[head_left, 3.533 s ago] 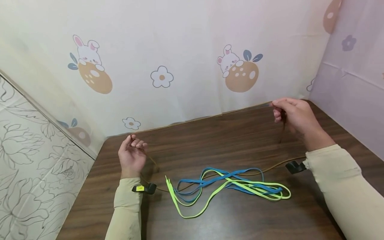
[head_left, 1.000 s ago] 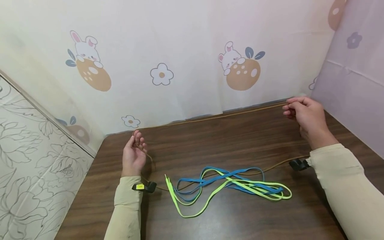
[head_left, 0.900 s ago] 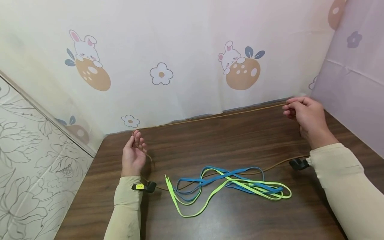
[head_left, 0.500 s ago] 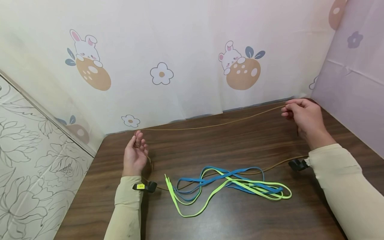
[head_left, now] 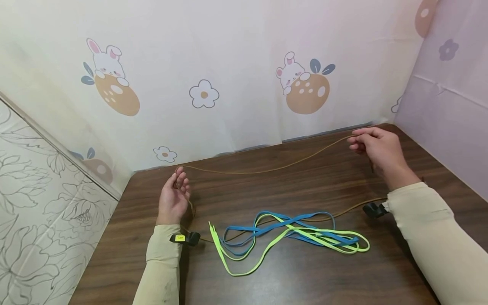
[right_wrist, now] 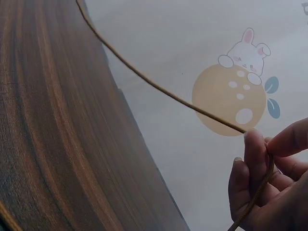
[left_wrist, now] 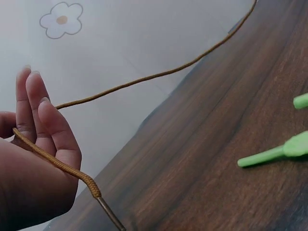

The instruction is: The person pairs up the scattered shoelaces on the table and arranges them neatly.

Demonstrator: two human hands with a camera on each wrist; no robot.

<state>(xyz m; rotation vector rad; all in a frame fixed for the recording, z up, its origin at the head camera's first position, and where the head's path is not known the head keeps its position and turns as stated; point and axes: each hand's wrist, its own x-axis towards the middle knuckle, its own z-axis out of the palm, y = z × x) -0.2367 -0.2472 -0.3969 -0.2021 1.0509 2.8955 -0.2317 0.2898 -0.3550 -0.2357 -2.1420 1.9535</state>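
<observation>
A thin brown round shoelace (head_left: 244, 173) hangs between both hands in a sagging curve above the table's far part. My left hand (head_left: 174, 197) pinches it near one end; in the left wrist view its short tail crosses the palm and ends in a dark aglet (left_wrist: 109, 212). My right hand (head_left: 381, 154) pinches the other side between thumb and forefinger, its tail running down along the palm (right_wrist: 269, 207). Between the forearms lie a flat blue shoelace (head_left: 280, 224) and a flat neon-yellow shoelace (head_left: 263, 260), loosely looped over each other.
Another brown cord (head_left: 350, 208) lies on the wood-grain table (head_left: 305, 284), passing under the blue and yellow laces. Behind the table hangs a bunny-printed curtain (head_left: 244, 51). Black wrist cameras (head_left: 375, 210) sit on both sleeves.
The lace between the hands was nearly straight about a second ago and now sags. My right hand has moved left and slightly down; my left hand has shifted slightly right. The table laces stay put.
</observation>
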